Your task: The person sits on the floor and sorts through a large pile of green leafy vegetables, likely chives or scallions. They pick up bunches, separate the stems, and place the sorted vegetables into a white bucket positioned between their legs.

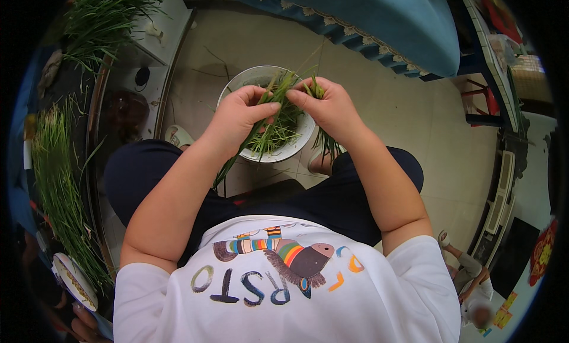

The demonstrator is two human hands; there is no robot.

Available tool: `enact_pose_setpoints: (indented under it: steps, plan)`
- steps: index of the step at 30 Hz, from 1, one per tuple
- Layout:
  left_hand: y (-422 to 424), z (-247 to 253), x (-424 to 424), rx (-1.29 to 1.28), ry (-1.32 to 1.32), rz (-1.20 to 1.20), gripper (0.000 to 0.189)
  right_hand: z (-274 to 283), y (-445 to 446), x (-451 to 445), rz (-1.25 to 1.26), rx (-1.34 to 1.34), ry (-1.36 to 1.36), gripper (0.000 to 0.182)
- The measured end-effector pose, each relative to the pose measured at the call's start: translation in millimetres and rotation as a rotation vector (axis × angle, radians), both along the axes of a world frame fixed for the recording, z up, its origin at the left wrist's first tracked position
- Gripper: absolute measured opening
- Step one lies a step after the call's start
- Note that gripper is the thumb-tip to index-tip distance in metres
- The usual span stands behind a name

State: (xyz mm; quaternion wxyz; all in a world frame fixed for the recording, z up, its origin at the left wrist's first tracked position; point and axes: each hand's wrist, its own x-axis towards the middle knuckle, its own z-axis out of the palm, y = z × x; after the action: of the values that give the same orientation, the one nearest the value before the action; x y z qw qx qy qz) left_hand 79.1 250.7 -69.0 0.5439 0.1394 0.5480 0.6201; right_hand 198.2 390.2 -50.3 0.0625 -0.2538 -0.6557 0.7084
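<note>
Both hands are above a round white bucket that stands on the floor and holds loose green and yellowish leaf scraps. My left hand pinches a bunch of long green leafy stalks, probably Chinese chives, whose dark leaves hang down past the wrist towards my lap. Just to its right, my right hand has thumb and forefinger at the ends of that bunch. A second, smaller bunch is held in the curled fingers of my right hand, its leaves hanging over the bucket's right side.
At the left, a table bears a long pile of green stalks, another heap and a plate. Blue cloth with lace trim covers furniture ahead. A red stool stands at right; another person sits lower right.
</note>
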Motion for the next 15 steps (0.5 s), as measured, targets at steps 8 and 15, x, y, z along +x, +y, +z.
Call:
enact_pose_setpoints:
  steps: [8, 15]
  plan:
    - [1.0, 8.5, 4.0, -0.048, -0.011, -0.038, 0.014, -2.3, 5.0, 1.1, -0.029, 0.156, -0.009, 0.014]
    - [2.4, 4.6, 3.1, -0.039, -0.03, -0.054, 0.012, -1.1, 7.8, 0.2, -0.129, 0.457, -0.021, 0.013]
